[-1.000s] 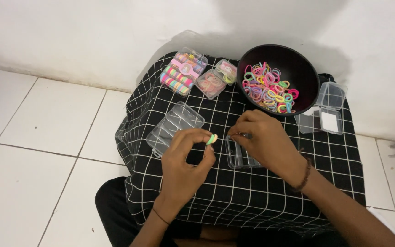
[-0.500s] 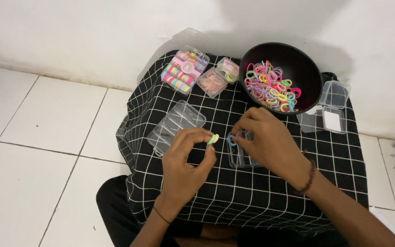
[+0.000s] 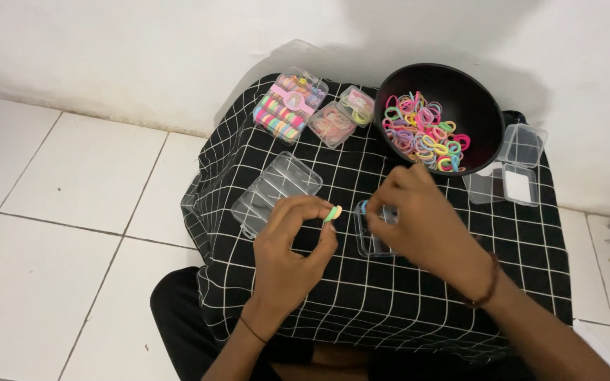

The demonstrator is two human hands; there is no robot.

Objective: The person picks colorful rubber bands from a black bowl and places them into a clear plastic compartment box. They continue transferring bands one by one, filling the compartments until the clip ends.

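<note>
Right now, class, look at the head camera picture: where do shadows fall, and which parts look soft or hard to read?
Head view: light is even and soft; a broad grey shadow lies on the white wall behind the black bowl. The left hand and right hand are slightly soft, and the clear box under the right hand is hard to read. The checked cloth stays crisp.

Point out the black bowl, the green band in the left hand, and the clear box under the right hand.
Black bowl (image 3: 485, 113): head view, bare inner wall at the right.
Green band (image 3: 333, 213): head view, its middle, pinched at the left hand's fingertips.
Clear box (image 3: 371, 240): head view, left part beside the right hand.
</note>
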